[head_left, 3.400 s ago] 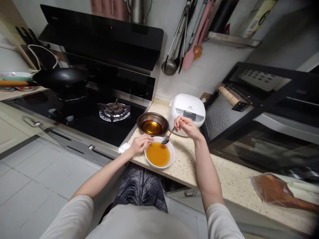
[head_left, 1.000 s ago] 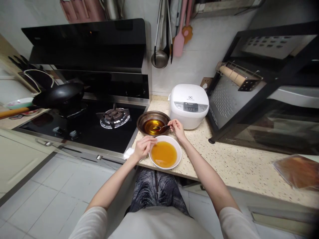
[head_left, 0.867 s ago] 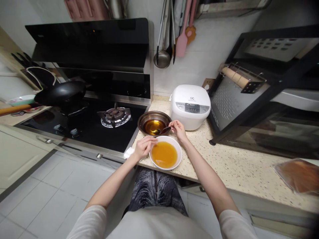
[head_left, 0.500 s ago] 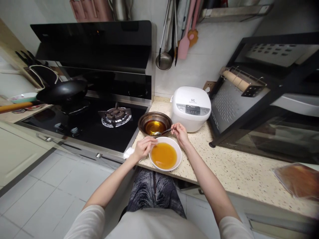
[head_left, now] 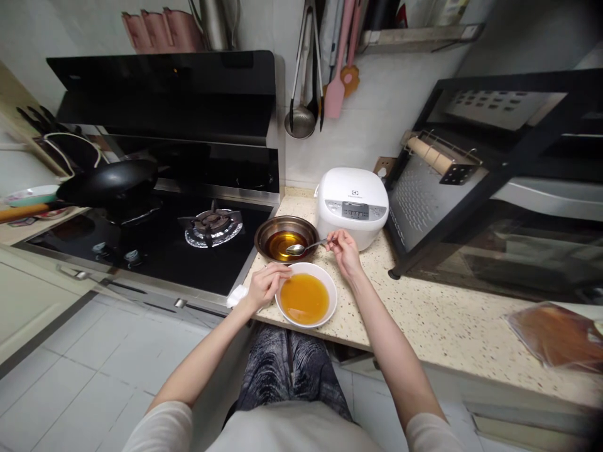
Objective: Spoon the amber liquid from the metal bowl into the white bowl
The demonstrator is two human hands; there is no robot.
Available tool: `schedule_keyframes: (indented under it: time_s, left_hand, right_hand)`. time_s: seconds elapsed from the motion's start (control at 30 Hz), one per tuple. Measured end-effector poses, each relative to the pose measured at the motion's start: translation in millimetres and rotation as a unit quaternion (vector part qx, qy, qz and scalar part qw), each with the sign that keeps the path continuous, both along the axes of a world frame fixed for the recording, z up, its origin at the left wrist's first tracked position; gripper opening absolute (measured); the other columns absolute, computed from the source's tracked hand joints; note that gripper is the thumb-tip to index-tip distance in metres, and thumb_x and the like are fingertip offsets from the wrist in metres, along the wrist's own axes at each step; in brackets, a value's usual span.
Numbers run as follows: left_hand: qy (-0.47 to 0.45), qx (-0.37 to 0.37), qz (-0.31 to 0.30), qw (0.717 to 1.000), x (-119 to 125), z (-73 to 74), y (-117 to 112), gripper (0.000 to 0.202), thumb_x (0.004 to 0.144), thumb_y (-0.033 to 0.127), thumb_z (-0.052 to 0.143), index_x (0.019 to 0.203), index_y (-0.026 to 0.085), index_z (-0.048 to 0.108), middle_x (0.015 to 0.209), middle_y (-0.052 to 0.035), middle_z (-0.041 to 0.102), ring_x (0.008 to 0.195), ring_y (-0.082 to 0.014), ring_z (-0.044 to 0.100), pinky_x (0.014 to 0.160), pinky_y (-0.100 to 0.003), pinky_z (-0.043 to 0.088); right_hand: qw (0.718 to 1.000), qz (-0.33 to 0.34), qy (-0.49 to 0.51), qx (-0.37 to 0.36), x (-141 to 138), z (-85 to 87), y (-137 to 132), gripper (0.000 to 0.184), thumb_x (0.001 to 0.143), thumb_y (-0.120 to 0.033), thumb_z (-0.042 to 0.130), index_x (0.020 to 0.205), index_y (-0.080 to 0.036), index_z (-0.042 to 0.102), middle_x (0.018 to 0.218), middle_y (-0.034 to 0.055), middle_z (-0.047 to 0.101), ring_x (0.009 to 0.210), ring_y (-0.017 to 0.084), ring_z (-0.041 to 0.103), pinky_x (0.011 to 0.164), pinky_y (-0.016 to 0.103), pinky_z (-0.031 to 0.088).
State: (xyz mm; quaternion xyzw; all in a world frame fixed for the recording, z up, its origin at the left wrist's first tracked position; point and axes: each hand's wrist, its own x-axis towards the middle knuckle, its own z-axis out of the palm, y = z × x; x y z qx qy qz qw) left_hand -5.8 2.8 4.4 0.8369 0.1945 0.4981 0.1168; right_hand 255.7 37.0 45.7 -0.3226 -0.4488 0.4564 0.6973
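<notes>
**My spoon [head_left: 296,250] is over the steel bowl [head_left: 262,235] now**

Three seconds or so ago I had the spoon over the white bowl [head_left: 332,298], lower center of the frame; now its head is above the dark liquid [head_left: 282,238] in the steel bowl, just behind. Half a second ago it sat closer to the near rim. My right hand [head_left: 345,254] pinches the handle between thumb and fingers. My left hand [head_left: 266,285] is at the white bowl's upper-left rim, as before, fingers pressed together; I can't tell whether the thumb grips from below. The amber liquid [head_left: 304,298] stays in the white bowl.

My right fingers hide the handle's end, and I can't make out whether the spoon touches the liquid. A blurred bag [head_left: 558,333] is cut off at the right edge, and things on the shelf [head_left: 419,39] run out at the top.

Both bowls stand on the speckled counter [head_left: 438,314], the cooker [head_left: 353,201] behind to the right. At left are the black hob [head_left: 183,263] and a wok [head_left: 110,179]; gray tiles [head_left: 85,364] fill the lower left.
</notes>
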Motion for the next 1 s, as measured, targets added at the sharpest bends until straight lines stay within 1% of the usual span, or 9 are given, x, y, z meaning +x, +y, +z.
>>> schedule_keyframes:
  time_s: [0.13,0.23,0.4,0.53,0.67,0.83,1.0]
  left_hand:
    - [-0.001,0.001,-0.005,1.0,-0.2,-0.1,0.4,0.038,0.104,0.019,0.037,0.101,0.015,0.075,0.109,-0.0117,0.076,0.102,-0.0205,0.072,0.092,-0.039,0.058]
    - [-0.003,-0.001,-0.004,1.0,-0.2,0.7,-0.3,0.038,0.103,0.018,0.038,0.1,0.015,0.075,0.109,-0.0122,0.076,0.102,-0.0207,0.072,0.092,-0.039,0.057]
    - [-0.006,-0.005,0.001,1.0,-0.2,3.4,-2.0,0.037,0.103,0.017,0.039,0.099,0.015,0.075,0.108,-0.0121,0.076,0.102,-0.0209,0.072,0.092,-0.039,0.058]
    - [0.0,-0.006,0.001,1.0,-0.2,4.8,-1.9,0.038,0.104,0.021,0.038,0.099,0.016,0.076,0.108,-0.0123,0.077,0.103,-0.0216,0.072,0.093,-0.04,0.058]
    - [0.004,-0.009,0.0,1.0,-0.7,4.8,-1.0,0.04,0.105,0.023,0.037,0.099,0.016,0.076,0.107,-0.0118,0.077,0.102,-0.0215,0.073,0.092,-0.041,0.059]
    - [0.011,-0.001,0.0,1.0,-1.5,4.1,0.0,0.04,0.105,0.021,0.036,0.098,0.016,0.075,0.108,-0.0111,0.077,0.102,-0.0209,0.072,0.092,-0.04,0.058]
    - [0.008,-0.009,0.0,1.0,-1.0,3.3,0.1,0.041,0.105,0.023,0.036,0.098,0.016,0.075,0.108,-0.0111,0.077,0.1,-0.0206,0.072,0.091,-0.039,0.058]
  right_hand:
    - [0.999,0.025,0.034,0.001,7.0,9.6,-4.4,0.041,0.083,-0.053,0.073,0.07,-0.022,0.051,0.074,0.0013,0.059,0.056,0.011,0.044,0.052,0.026,0.045]
    - [0.998,0.05,0.039,0.004,12.9,16.1,-7.8,0.039,0.085,-0.051,0.073,0.07,-0.021,0.051,0.072,0.0012,0.057,0.056,0.011,0.043,0.052,0.026,0.044]
    - [0.997,0.083,0.006,-0.003,20.4,24.3,-13.6,0.041,0.084,-0.053,0.072,0.069,-0.022,0.052,0.068,0.0007,0.054,0.054,0.012,0.04,0.05,0.027,0.042]
    - [0.993,0.114,-0.011,0.001,22.9,29.1,-18.3,0.043,0.08,-0.057,0.075,0.068,-0.022,0.053,0.066,0.0003,0.053,0.054,0.012,0.039,0.049,0.027,0.04]
    - [0.991,0.128,-0.04,0.009,23.9,34.3,-23.4,0.045,0.079,-0.06,0.074,0.067,-0.023,0.052,0.065,-0.0001,0.052,0.054,0.013,0.038,0.05,0.028,0.039]
    - [0.983,0.156,-0.082,0.044,25.2,43.0,-33.1,0.046,0.082,-0.064,0.07,0.069,-0.022,0.055,0.064,0.0,0.051,0.055,0.013,0.042,0.051,0.027,0.038]
    - [0.978,0.157,-0.124,0.065,24.1,50.9,-42.9,0.048,0.082,-0.067,0.067,0.069,-0.022,0.057,0.062,0.0,0.052,0.055,0.014,0.046,0.052,0.028,0.04]
